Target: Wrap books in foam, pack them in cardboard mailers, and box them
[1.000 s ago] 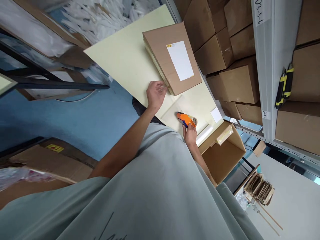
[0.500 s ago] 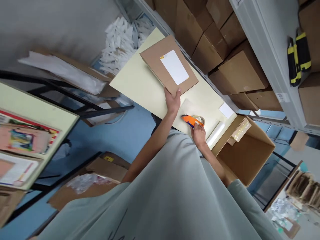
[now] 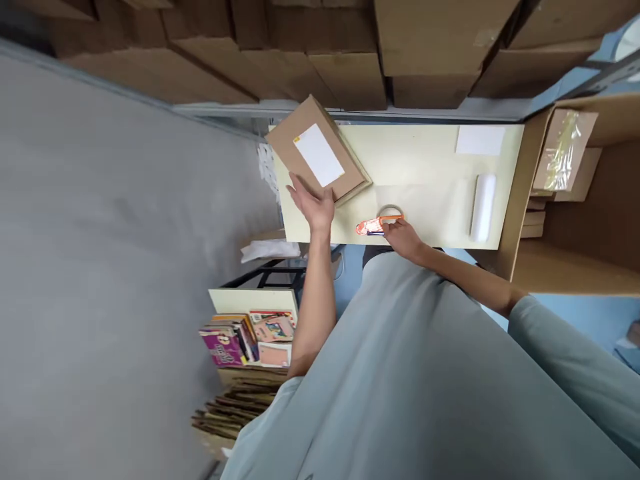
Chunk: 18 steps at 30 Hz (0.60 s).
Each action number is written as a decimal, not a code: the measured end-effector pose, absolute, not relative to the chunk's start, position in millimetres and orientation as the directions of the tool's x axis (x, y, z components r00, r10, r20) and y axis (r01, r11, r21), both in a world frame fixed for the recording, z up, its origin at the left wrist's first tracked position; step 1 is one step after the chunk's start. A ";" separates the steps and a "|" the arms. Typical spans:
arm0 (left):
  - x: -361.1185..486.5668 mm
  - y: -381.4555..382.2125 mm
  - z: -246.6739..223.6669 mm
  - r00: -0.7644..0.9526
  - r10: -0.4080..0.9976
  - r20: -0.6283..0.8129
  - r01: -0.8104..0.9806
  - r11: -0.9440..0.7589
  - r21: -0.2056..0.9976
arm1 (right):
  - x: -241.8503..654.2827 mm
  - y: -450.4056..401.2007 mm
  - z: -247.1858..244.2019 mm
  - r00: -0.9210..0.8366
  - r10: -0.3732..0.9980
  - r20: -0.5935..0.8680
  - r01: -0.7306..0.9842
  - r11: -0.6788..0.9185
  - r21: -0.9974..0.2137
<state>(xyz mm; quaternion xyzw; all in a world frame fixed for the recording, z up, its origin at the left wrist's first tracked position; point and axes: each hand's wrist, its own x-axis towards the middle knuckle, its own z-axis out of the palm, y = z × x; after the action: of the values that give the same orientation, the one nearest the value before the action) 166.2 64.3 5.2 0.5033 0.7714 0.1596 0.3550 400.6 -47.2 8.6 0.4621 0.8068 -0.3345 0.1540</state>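
Note:
A flat cardboard box (image 3: pixel 295 143) with a white label (image 3: pixel 319 156) lies at an angle at the left end of the pale table. My left hand (image 3: pixel 315 205) is at its near edge, fingers spread and apparently touching the cardboard without being wrapped round it. To the right, my right hand (image 3: pixel 403 238) is closed on the back of an orange tape dispenser (image 3: pixel 370 227), close to the table's front edge. A tape roll (image 3: pixel 391 212) shows on the dispenser. What my right fingers do underneath is hidden.
A white roll (image 3: pixel 483 208) and a white sheet (image 3: pixel 480 140) lie on the table (image 3: pixel 425 157). A large open carton (image 3: pixel 520 193) holding smaller packages adjoins its right end. Brown boxes (image 3: pixel 345 73) line the shelf behind. Books (image 3: pixel 225 343) stand on another surface at lower left.
The camera view has swung round, levelling the table. The box has turned and lies farther left on the table. My left hand has loosened and spread its fingers; my right still holds the tape dispenser.

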 end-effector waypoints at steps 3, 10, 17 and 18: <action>201.3 85.0 -1.3 -0.393 0.845 -0.363 0.669 0.534 0.517 | 395.6 -49.4 11.4 -0.519 0.648 -0.557 0.851 0.331 -0.407; 245.0 93.4 -10.9 -0.414 0.841 -0.348 0.759 0.530 0.378 | 408.2 -53.8 6.8 -0.503 0.659 -0.558 0.858 0.307 -0.411; 246.2 83.5 7.1 -0.376 0.812 -0.446 0.765 0.544 0.344 | 422.9 -42.6 4.8 -0.532 0.650 -0.543 0.842 0.340 -0.418; 247.9 83.2 8.6 -0.370 0.810 -0.455 0.763 0.544 0.348 | 431.9 -41.3 5.1 -0.532 0.651 -0.541 0.842 0.342 -0.416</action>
<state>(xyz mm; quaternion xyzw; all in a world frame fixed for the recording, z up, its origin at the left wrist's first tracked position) 247.9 83.2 8.6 0.4757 0.8267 0.0392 0.2978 431.9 -41.3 5.1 0.4628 0.8068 -0.3390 0.1410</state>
